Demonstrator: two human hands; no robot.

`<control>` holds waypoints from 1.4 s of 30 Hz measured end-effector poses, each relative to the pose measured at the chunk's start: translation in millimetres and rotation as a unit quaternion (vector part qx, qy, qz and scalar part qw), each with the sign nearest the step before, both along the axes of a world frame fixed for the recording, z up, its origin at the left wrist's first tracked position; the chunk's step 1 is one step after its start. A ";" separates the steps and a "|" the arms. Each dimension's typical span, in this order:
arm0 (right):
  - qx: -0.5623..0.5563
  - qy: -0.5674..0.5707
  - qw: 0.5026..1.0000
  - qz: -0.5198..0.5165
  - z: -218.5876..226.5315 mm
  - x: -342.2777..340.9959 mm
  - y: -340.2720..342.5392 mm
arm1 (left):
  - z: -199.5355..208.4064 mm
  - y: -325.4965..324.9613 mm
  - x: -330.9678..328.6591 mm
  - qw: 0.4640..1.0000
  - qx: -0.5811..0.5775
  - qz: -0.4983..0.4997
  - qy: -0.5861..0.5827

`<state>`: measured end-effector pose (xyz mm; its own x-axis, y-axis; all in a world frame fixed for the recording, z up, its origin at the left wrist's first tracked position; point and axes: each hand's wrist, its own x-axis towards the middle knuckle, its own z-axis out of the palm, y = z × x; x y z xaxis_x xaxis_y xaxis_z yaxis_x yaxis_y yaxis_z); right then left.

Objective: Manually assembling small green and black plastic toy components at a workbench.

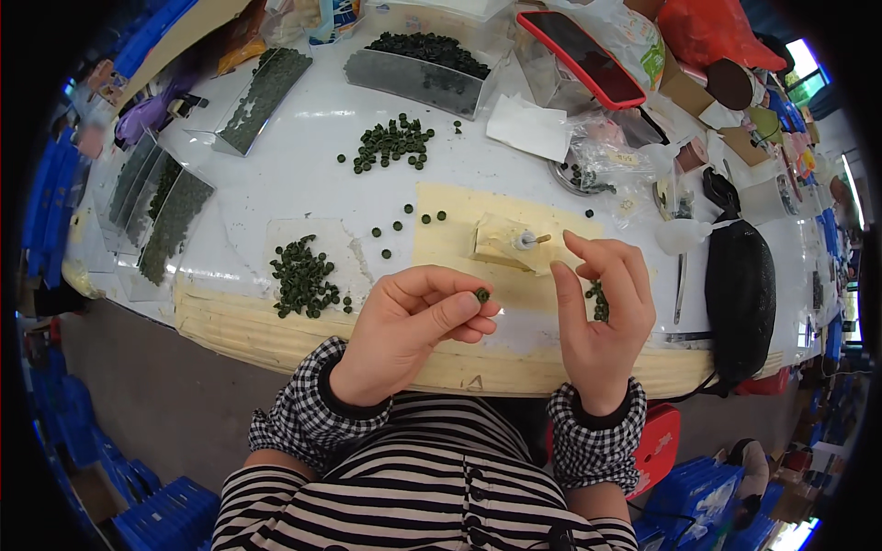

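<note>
My left hand (418,317) pinches a small dark green ring-shaped part (482,295) between thumb and fingers, over the near part of the table. To its right my right hand (606,303) is raised with thumb and fingers apart, and I see nothing between them. Just beyond the right fingertips stands a tape-wrapped block (496,241) with a short upright metal pin at its right end. A pile of green parts (303,278) lies left of my left hand. Several loose green rings (386,253) are scattered past it, and more green parts (598,301) show partly behind my right hand.
Farther back lie a heap of green rings (390,145) and a clear bin of dark parts (418,78). Clear trays (262,101) stand at the left. A red-cased phone (583,57), white tissue (528,127), tweezers (680,289) and a black bag (740,294) occupy the right.
</note>
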<state>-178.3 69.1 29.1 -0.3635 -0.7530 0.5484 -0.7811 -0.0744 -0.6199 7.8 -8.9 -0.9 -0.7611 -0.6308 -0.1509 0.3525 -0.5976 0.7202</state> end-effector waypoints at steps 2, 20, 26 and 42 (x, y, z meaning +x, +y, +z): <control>0.012 0.006 1.000 0.008 -2.1 -4.2 -9.2 | -0.6 0.0 -0.7 0.999 0.041 -0.003 0.002; -0.081 -0.241 0.951 0.174 7.5 19.6 0.6 | -6.6 -3.6 2.3 0.991 0.090 -0.074 0.060; -0.066 -0.252 0.946 0.196 7.0 19.8 -2.0 | -6.9 -3.1 2.1 0.991 0.090 -0.074 0.061; -0.062 -0.243 0.952 0.174 5.2 21.5 -3.7 | -6.3 -3.1 1.8 0.992 0.088 -0.071 0.063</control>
<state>-156.7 65.4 34.4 -0.3376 -0.8150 0.4709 -0.3183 -0.3720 -0.8720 9.6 -12.0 -7.2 -0.8605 -0.4878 -0.1470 0.3361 -0.7605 0.5556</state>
